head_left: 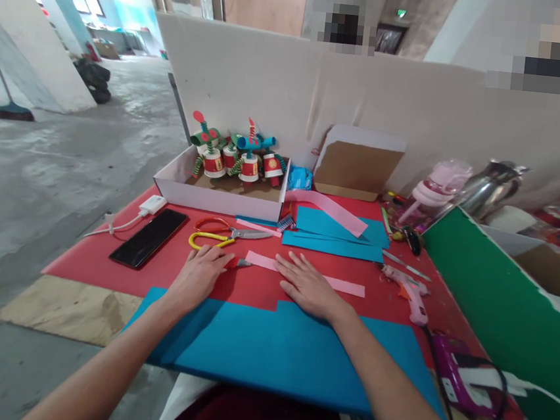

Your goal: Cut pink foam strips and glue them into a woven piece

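A pink paper strip [346,287] lies crosswise on the red table sheet. Flat over its middle rests my right hand [305,282], fingers spread, covering part of the strip. My left hand [202,270] is closed on a small red-handled tool with a grey tip [242,263]; its exact kind is hard to make out. That tip points at the strip's left end. Just beyond my left hand are scissors [228,233] with one red and one yellow handle. A wide blue sheet [267,344] lies under my forearms.
Blue paper strips [326,245] and a curled pink strip [339,214] lie farther back. A white box [216,198] holds several paper figures. A phone [148,238] is at left; a pink glue gun [408,292] and a green panel [493,310] are at right.
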The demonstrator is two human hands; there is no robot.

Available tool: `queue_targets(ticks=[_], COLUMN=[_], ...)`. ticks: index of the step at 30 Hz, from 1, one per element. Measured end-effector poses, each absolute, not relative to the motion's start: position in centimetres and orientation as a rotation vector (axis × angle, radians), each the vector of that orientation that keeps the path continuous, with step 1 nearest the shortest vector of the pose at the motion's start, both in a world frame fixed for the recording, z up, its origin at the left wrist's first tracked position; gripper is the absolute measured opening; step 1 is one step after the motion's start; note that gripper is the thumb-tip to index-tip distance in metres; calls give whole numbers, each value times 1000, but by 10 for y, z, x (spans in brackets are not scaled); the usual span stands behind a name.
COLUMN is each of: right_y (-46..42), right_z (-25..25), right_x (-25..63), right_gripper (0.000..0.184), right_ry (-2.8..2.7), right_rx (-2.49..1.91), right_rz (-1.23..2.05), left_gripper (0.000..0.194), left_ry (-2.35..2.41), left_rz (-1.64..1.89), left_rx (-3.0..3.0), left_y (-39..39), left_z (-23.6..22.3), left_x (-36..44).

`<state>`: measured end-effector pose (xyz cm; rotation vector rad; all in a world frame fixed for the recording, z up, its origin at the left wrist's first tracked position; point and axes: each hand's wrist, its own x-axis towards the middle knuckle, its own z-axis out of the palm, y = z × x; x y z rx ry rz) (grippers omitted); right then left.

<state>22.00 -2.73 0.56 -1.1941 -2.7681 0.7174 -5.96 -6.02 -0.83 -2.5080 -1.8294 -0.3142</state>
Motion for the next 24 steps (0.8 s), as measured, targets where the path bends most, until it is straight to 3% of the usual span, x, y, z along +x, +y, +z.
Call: queue_targets(ticks=[24], right_y=[-27], right_z=[-2], right_x=[224], right_gripper=[69], right_ry=[-2806], right_rx=[-1226], right_rz=[611], left_gripper=[37], left_ry=[-1866], left_rz=[-341], left_rx=[-2580], left_y=[-60], left_z=[-4], left_x=[-45])
